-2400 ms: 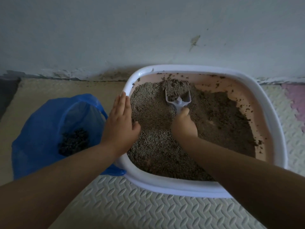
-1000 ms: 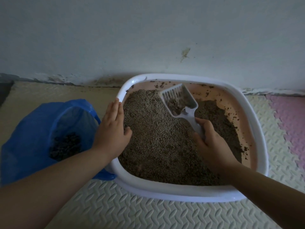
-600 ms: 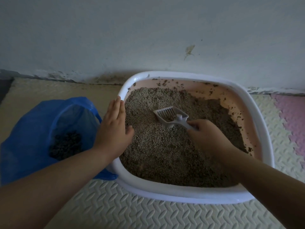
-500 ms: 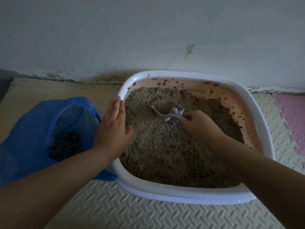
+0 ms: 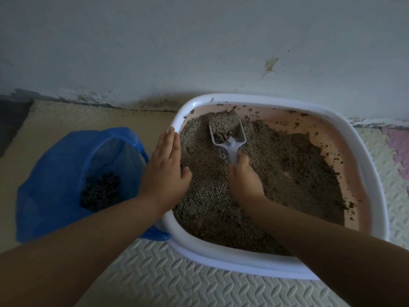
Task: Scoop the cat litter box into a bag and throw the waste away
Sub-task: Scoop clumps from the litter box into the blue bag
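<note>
Two hands: left hand [image 5: 164, 171] spread flat on the litter box [image 5: 232, 264] left rim, right hand [image 5: 243, 180] gripping the scoop [image 5: 228, 138] by its handle, blade sunk in loose litter [image 5: 287, 173] far-left. Scoop looks light and stiff; bag [image 5: 55, 173] left, floppy.

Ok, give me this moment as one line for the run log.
step: scooping | right hand: grips scoop, loaded, far-left in litter box | left hand: flat on box rim | bag: open beside box, dark waste inside
</note>
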Motion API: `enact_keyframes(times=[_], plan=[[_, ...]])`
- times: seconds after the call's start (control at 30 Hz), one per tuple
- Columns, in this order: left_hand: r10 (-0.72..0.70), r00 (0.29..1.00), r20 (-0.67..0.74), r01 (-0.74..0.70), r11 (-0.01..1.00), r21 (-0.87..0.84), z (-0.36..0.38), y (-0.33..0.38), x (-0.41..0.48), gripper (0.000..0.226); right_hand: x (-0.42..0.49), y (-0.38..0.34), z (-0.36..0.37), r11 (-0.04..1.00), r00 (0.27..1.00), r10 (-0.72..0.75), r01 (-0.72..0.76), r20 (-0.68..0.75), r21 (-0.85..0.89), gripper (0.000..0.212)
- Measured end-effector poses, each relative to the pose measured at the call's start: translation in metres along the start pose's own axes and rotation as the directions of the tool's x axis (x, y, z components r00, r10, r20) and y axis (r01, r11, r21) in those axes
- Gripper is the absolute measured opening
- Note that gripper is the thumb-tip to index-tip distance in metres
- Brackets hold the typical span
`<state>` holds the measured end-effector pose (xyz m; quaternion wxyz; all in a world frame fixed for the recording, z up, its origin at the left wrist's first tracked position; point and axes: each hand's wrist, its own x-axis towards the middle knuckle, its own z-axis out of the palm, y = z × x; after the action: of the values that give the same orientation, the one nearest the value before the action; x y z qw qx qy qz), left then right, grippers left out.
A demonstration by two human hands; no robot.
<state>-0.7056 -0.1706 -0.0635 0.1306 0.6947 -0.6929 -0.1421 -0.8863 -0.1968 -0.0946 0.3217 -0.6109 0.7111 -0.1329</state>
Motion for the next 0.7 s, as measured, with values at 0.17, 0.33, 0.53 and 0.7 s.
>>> enact_keyframes(times=[0.17,0.33,0.53,0.7], plan=[[0.005,1.0,-0.004,-0.005,1.0,-0.015,0.0,-0.001,0.001,0.074,-0.015,0.036,-0.047,0.974,0.976,-0.216,0.218,0.03,-0.061,0.042],[0.004,1.0,-0.011,-0.005,1.0,-0.021,-0.002,0.0,0.0,0.073,-0.03,0.062,-0.086,0.958,0.958,-0.285,0.285,-0.002,-0.039,0.036],[-0.001,1.0,-0.015,0.0,0.999,-0.054,-0.004,0.001,-0.001,0.071,-0.036,0.078,-0.104,0.955,0.955,-0.297,0.298,0.008,-0.008,0.033],[-0.025,1.0,-0.019,0.022,0.992,-0.127,-0.005,0.002,-0.003,0.068,-0.033,0.078,-0.11,0.955,0.955,-0.295,0.296,-0.029,0.028,0.031]])
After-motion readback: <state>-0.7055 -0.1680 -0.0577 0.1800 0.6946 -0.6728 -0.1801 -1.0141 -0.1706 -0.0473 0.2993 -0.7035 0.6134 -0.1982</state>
